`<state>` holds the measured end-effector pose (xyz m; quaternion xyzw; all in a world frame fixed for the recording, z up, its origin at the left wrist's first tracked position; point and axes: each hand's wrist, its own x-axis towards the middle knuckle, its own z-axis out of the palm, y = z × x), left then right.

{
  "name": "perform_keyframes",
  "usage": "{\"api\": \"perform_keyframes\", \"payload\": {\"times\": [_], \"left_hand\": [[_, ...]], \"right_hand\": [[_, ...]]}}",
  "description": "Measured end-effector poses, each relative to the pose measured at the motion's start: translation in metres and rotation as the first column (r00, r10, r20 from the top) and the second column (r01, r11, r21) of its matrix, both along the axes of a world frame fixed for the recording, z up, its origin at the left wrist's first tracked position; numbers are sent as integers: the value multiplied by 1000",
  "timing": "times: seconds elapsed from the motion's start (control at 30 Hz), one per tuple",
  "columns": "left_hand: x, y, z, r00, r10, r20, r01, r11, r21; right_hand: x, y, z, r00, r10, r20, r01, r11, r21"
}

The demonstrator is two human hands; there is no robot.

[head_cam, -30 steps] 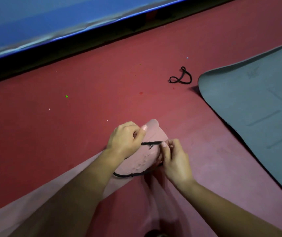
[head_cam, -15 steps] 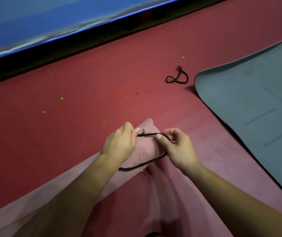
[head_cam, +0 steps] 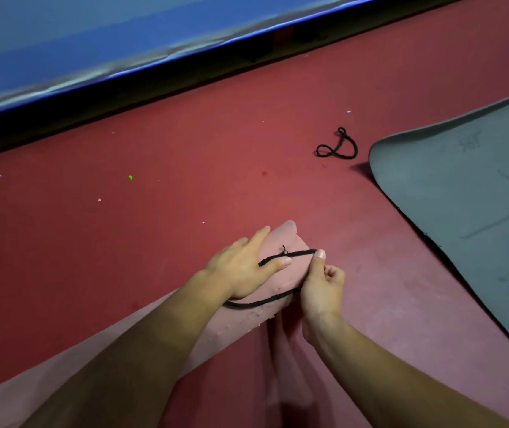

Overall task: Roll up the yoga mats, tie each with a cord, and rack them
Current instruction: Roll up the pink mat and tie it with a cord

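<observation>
I see the pink mat rolled up and lying slantwise on the red floor, from the lower left corner up to its end near the middle of the view. A black cord goes around this end in a loose loop: one strand crosses the top of the roll and another one runs lower, close to the wrist.

The left hand lies on the roll with the fingers straight and a little spread, pressing down on it. The upper strand comes out beside its thumb, but I cannot tell if the thumb really holds it. The right hand is at the right side of the roll with the fingers curled, and it pinches the cord between the thumb and the fingers, the thumb pointing upward.

Farther away on the floor lies a second cord, twisted in a small loop. Just beside it, on the right, a grey mat lies flat and unrolled. Along the top runs a blue pad.
</observation>
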<state>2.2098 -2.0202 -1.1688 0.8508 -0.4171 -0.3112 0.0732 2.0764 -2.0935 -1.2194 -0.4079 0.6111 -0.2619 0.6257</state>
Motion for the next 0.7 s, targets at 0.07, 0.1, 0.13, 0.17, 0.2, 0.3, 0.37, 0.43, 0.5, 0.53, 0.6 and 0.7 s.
{"api": "perform_keyframes", "payload": {"times": [0.07,0.1,0.13,0.17,0.2,0.3,0.37,0.43,0.5,0.53,0.6,0.7], "left_hand": [[-3,2,1,1000,-21,7,21,1000,-9],[-4,2,2,999,-31,18,32,999,-17],[-6,1,4,999,-42,30,43,998,-36],[-7,1,7,998,-48,43,51,997,-65],[-8,0,11,997,-42,60,48,994,-100],[-1,3,26,994,9,112,14,979,-204],[10,9,39,988,64,143,-13,942,-336],[25,21,58,981,162,110,-88,867,-491],[43,35,79,965,247,89,-141,775,-616],[53,44,91,952,290,99,-159,744,-649],[70,61,118,920,374,115,-209,718,-664],[89,89,160,850,494,183,-239,671,-702]], "right_hand": [[0,1,1,1000,2,28,-3,999,35],[0,1,4,999,7,40,-8,1000,24],[1,2,7,999,10,52,-11,1000,4],[4,3,11,998,12,63,-11,1000,-17],[7,3,15,997,17,69,-15,999,-40],[23,2,34,993,36,110,-26,996,-91],[41,1,53,983,72,167,-53,992,-118],[65,2,77,973,100,210,-70,987,-143],[93,8,103,960,143,242,-97,977,-192],[106,12,118,952,177,251,-120,967,-227],[132,24,148,929,259,263,-177,938,-299],[164,46,190,896,382,225,-263,866,-424]]}}
